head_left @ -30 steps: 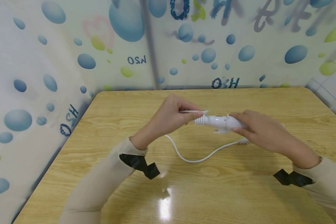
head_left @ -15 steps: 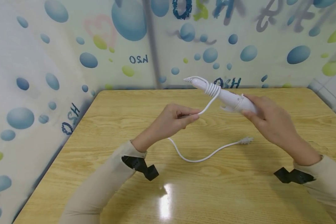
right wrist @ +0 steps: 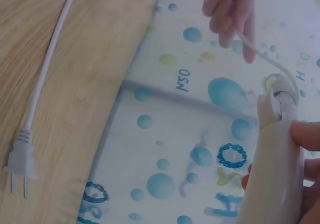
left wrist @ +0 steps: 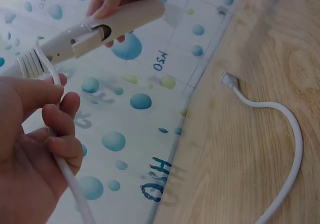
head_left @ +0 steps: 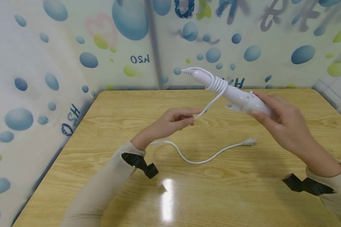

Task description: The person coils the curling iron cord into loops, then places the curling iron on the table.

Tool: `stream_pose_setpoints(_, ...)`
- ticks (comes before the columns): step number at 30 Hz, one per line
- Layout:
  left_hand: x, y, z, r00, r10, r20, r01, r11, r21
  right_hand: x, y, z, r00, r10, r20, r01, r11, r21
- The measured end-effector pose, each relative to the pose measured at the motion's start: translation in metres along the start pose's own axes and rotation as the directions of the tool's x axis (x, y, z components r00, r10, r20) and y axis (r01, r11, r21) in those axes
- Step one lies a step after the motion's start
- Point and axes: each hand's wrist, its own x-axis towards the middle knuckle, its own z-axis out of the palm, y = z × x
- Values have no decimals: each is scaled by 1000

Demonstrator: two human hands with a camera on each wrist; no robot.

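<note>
A white curling iron, with a thick barrel and a lever-like part on its side, is held tilted above the table. My right hand grips its thick end, thumb on the near side. Several turns of white power cord wrap its slimmer handle, and the cord's ribbed sleeve is at the far tip. My left hand holds the cord lower left of the iron, and in the left wrist view the left fingers curl round it. From there the cord drops to the table, ending in a two-pin plug.
The wood-grain table spreads beneath both hands. Behind it and along the left stands a sheet printed with blue and green drops. Black wrist straps with small camera blocks sit on both sleeves.
The right hand has lifted and tilted the curling iron, its tip rising, and moved slightly right. My left hand, first at the coils, now holds the cord lower and left. The plug stays put.
</note>
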Motion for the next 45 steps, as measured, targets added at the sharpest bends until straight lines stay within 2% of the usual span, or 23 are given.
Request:
stream_pose_setpoints(2,2,-6,-1,999,-1,-48,0,1000,-23,-2,-3,-2,1000,-21,-6,21,1000,14)
stream_pose_setpoints(4,5,-11,-3,992,-20,-125,16,999,-36,-5,-6,-4,999,-47,-13,47,998,34)
stream_pose_setpoints(7,9,-17,-5,964,-74,-255,62,997,-52,-8,-10,-6,996,-86,-27,87,995,52)
stream_pose_setpoints(9,12,-20,-6,952,-87,-294,73,996,-58,-10,-13,-7,994,-107,-36,109,992,62)
stream_pose_setpoints(11,15,-21,-7,964,-69,-255,60,997,-45,-11,-14,-7,991,-124,-44,127,989,75)
stream_pose_setpoints(14,18,-23,-9,994,-30,-104,26,999,-47,-13,-15,-9,991,-119,-52,124,987,102)
stream_pose_setpoints(16,18,-24,-10,998,-35,-56,31,998,-59,-14,-15,-11,992,-114,-57,120,985,123)
stream_pose_setpoints(18,18,-26,-12,994,-66,-85,58,994,-91,-15,-15,-13,992,-111,-62,118,985,128)
stream_pose_setpoints(20,18,-28,-13,986,-85,-143,68,991,-118,-16,-15,-14,991,-116,-67,124,985,122)
stream_pose_setpoints(22,17,-29,-15,981,-93,-170,69,987,-144,-16,-14,-16,989,-129,-72,137,985,108)
stream_pose_setpoints(25,18,-32,-17,989,-89,-117,69,985,-160,-17,-13,-18,989,-129,-72,136,986,100)
stream_pose_setpoints(27,20,-34,-16,990,-115,-84,101,982,-163,-17,-14,-19,990,-125,-67,132,985,114)
stream_pose_setpoints(29,23,-37,-15,984,-160,-73,146,975,-166,-18,-15,-20,991,-127,-52,132,984,120)
stream_pose_setpoints(32,29,-39,-12,968,-233,-93,215,961,-171,-19,-21,-20,992,-124,-16,125,984,127)
stream_pose_setpoints(34,33,-41,-9,960,-260,-101,240,955,-173,-19,-24,-20,992,-128,13,125,984,127)
stream_pose_setpoints(37,39,-45,-6,958,-260,-119,246,962,-120,-20,-26,-17,987,-158,41,150,977,151)
stream_pose_setpoints(39,43,-47,-6,957,-259,-128,257,966,-31,-20,-24,-16,979,-192,63,179,969,170)
stream_pose_setpoints(40,44,-47,-7,960,-238,-149,240,971,-5,-20,-22,-14,975,-210,73,194,963,185)
stream_pose_setpoints(42,46,-46,-9,937,-279,-210,283,959,-10,-20,-17,-12,961,-262,85,239,948,211)
stream_pose_setpoints(45,48,-43,-15,908,-325,-265,322,945,-58,-18,-9,-11,942,-312,125,280,935,220)
